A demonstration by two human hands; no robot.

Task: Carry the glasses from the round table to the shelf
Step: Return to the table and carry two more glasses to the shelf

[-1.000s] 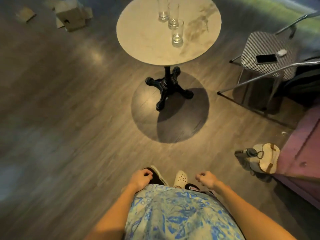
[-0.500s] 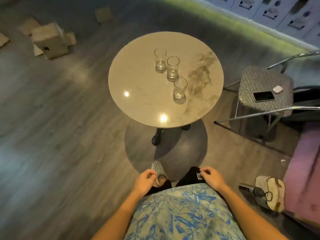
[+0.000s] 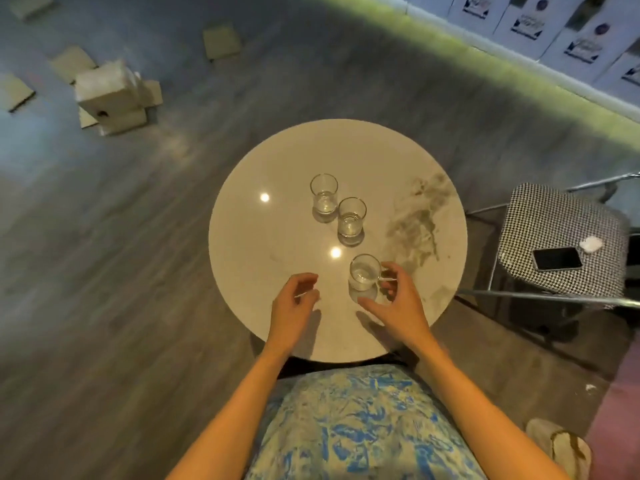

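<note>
The person wears a loose top [image 3: 360, 424] printed in blue splashes on pale cream. Both forearms are bare below it, with no sleeves, rings or watch showing on the left hand [image 3: 294, 306] or right hand [image 3: 398, 303].

Pretty dim overall. Two ceiling-light glare spots are reflected near the round table's [image 3: 242, 244] centre, the floor [image 3: 104, 271] is smeared by motion blur, and edges are bent by wide-angle distortion.

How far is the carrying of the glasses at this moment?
Nothing is carried yet: all three glasses stand on the round table. The right hand is open around the nearest glass, not yet lifting it; the left hand is empty. The middle glass and far glass wait. No shelf is visible.
</note>
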